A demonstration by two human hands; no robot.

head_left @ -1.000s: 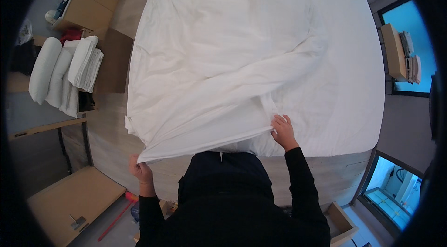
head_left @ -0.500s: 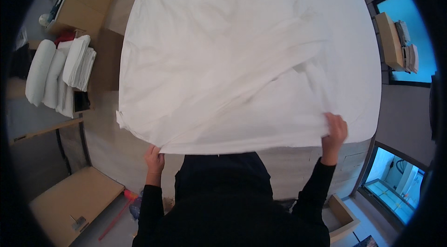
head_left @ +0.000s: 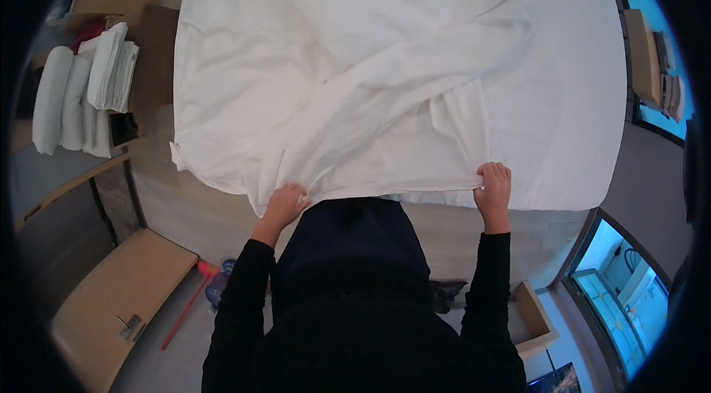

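Observation:
A large white bed cover [head_left: 370, 104] lies in loose folds over a bed with a white mattress [head_left: 570, 126]. My left hand [head_left: 284, 205] pinches the cover's near edge, left of my legs, where the cloth bunches under the fingers. Farther right, my right hand [head_left: 495, 184] is closed round a corner of the same edge. Between the two hands the edge runs nearly straight along the bed's front. A raised diagonal fold crosses the cover beyond them, and bare mattress shows to its right.
White pillows [head_left: 52, 100] and folded white linens [head_left: 112, 71] are piled at the left by a brown cabinet [head_left: 154, 56]. A wooden door [head_left: 126, 300] with a handle stands at lower left, near a red stick [head_left: 184, 315]. An open wooden drawer [head_left: 535, 319] is at lower right.
My hands have drawn closer together along the cover's edge, the left moving right and the right moving left. The cloth between them has gathered, and the view has shifted a little.

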